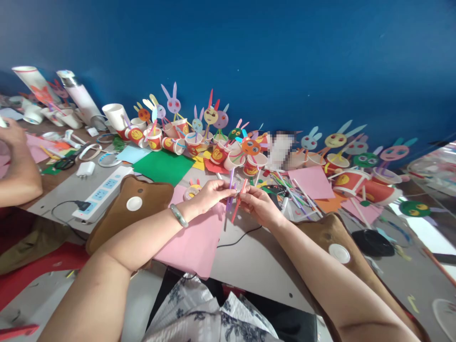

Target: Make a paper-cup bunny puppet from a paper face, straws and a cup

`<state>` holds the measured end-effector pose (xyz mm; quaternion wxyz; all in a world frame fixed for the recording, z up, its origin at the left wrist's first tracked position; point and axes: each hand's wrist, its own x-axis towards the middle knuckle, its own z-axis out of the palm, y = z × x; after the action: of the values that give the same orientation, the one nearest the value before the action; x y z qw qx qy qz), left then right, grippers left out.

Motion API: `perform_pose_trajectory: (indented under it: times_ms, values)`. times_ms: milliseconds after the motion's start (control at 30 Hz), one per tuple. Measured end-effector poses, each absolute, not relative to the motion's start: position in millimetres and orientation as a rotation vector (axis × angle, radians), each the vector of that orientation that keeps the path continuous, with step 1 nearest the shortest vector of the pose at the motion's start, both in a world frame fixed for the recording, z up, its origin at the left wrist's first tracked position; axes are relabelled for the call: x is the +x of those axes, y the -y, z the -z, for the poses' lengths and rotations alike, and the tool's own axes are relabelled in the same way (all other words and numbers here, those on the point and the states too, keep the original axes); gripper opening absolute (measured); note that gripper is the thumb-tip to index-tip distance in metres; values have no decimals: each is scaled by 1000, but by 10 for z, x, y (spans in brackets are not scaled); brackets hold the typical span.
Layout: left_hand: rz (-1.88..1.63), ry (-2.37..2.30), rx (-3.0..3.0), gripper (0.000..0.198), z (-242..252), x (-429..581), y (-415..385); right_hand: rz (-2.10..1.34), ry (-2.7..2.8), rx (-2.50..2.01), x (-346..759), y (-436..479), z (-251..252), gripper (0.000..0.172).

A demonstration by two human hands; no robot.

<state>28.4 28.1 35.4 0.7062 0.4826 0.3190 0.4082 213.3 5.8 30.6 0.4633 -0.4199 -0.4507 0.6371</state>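
My left hand (211,195), with a bracelet at the wrist, pinches purple drinking straws (232,178) held nearly upright; their exact number is unclear. Close beside it, my right hand (259,204) has its thumb and fingertips closed on a tilted red drinking straw (235,211). The straws are side by side; whether they touch I cannot tell. Under my left forearm lies pink paper (194,244). A rabbit-face paper cutout (192,192) shows just behind my left hand. More loose straws (292,189) lie to the right of my right hand.
Paper cups with rabbit figures (154,138) line the blue wall. Brown cushion-like pads (124,209) (327,232) lie under both forearms. A power strip (103,192), scissors (66,162) and green paper (164,166) are at left. Another person's arm (21,171) rests at far left.
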Motion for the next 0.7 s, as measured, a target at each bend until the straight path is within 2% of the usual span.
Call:
perform_pose_trajectory:
  times_ms: [233, 700]
  values:
    - [-821, -634, 1078, 35, -379, 255, -248, -1552, 1161, -1029, 2087, -20, -337, 34]
    - [-850, -677, 1080, 33, -369, 279, -246, -1453, 1267, -1077, 2096, 16, -276, 37]
